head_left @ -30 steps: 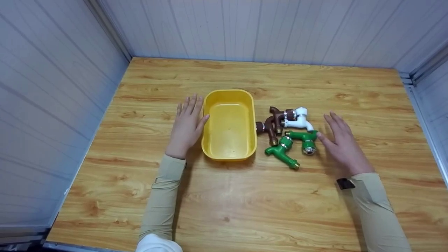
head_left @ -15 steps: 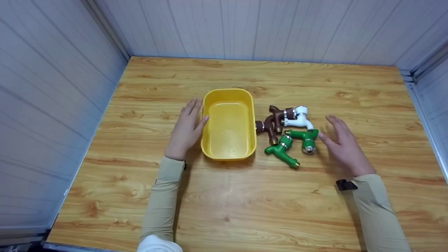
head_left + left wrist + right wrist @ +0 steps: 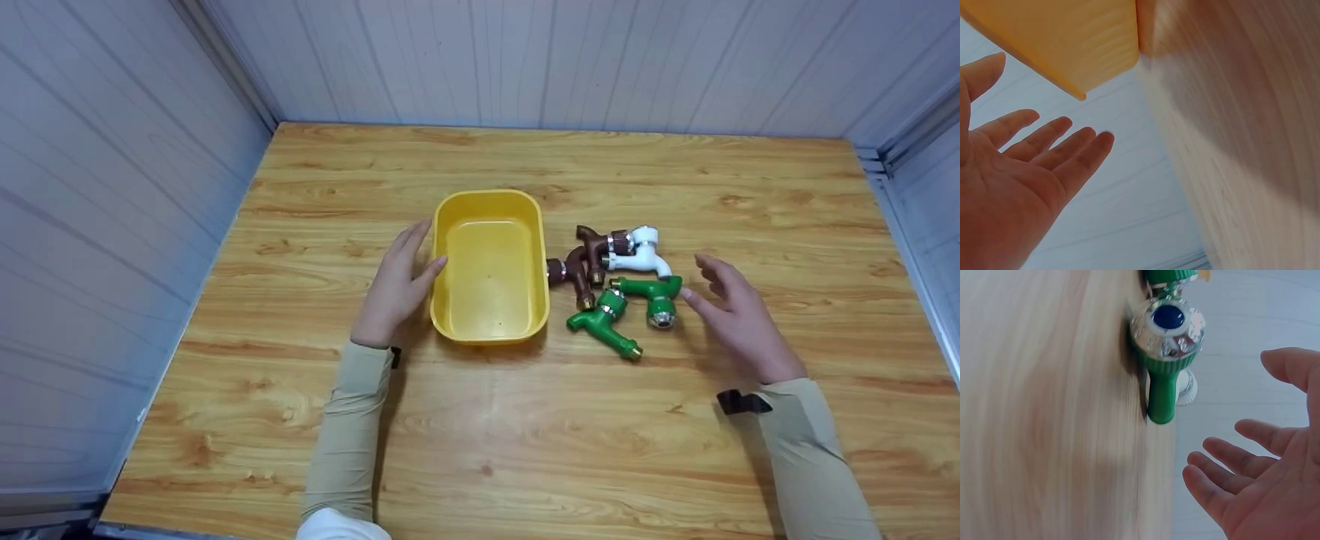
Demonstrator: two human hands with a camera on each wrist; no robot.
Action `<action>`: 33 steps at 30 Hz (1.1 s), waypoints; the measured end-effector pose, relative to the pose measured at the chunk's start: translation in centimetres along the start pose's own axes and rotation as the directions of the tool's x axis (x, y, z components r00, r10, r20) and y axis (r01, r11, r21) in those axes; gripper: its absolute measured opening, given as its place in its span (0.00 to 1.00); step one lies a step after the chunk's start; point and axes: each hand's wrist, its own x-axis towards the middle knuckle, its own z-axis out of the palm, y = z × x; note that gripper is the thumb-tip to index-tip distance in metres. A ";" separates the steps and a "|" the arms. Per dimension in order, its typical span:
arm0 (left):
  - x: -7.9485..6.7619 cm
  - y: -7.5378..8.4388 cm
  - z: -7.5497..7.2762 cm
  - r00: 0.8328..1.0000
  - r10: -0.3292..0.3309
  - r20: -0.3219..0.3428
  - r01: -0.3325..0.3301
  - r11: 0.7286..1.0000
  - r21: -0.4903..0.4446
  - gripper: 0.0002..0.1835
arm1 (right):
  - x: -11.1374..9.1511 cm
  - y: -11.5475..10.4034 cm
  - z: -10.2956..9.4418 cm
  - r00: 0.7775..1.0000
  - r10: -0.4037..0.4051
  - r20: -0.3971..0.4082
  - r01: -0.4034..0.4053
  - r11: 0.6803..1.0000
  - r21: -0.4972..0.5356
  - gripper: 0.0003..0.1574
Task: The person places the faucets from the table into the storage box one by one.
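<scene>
A yellow plastic tub [image 3: 491, 285] stands on the wooden table with nothing in it. Beside its left wall is my left hand [image 3: 394, 289], fingers extended and thumb at the rim; the left wrist view shows the palm [image 3: 1010, 197] facing the tub's side. My right hand [image 3: 742, 319] hovers just right of a green faucet [image 3: 652, 292], its fingers loosely bent and holding nothing. A second green faucet [image 3: 606, 326] lies nearer. Two brown faucets [image 3: 577, 277] and a white faucet [image 3: 639, 255] complete the cluster between the tub and my right hand.
The wood-grain table [image 3: 487, 435] meets pale panelled walls [image 3: 510, 64] at the back and left. One brown faucet's handle reaches the tub's right wall. A black strap [image 3: 742, 403] sits at the right wrist.
My left hand has drawn slightly back along the tub's side and turned more edge-on. My right hand has shifted slightly back, its fingers curving a little more. The tub and faucets stay put.
</scene>
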 end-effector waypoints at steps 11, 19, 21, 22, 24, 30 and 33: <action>-0.4 -0.5 0.5 1.000 0.020 0.001 -0.020 0.981 -0.192 0.32 | -0.8 -0.3 0.5 1.000 0.011 0.015 -0.013 0.992 0.122 0.42; -0.8 -0.9 0.8 1.000 -0.015 0.002 0.015 0.949 -0.316 0.32 | -1.1 -0.4 1.0 0.997 0.039 0.064 -0.050 0.983 0.177 0.44; -0.9 -0.6 0.7 0.999 -0.034 0.001 0.032 0.940 -0.340 0.32 | -1.3 -0.3 1.2 0.997 0.046 0.067 -0.059 0.978 0.199 0.44; -1.1 -0.2 0.5 0.999 -0.042 0.003 0.040 0.935 -0.353 0.31 | -1.4 -0.3 1.3 0.997 0.048 0.068 -0.061 0.976 0.207 0.44; -1.4 0.7 0.1 0.998 -0.057 0.010 0.057 0.922 -0.383 0.31 | -1.6 -0.4 1.5 0.996 0.051 0.073 -0.067 0.973 0.220 0.44; -1.9 3.1 -0.9 0.995 -0.084 0.052 0.098 0.904 -0.416 0.30 | -1.8 -0.5 1.8 0.995 0.064 0.082 -0.083 0.964 0.253 0.44; -1.7 2.5 -0.5 0.995 -0.089 0.048 0.101 0.896 -0.432 0.31 | -1.8 -0.5 1.9 0.995 0.066 0.080 -0.086 0.959 0.270 0.43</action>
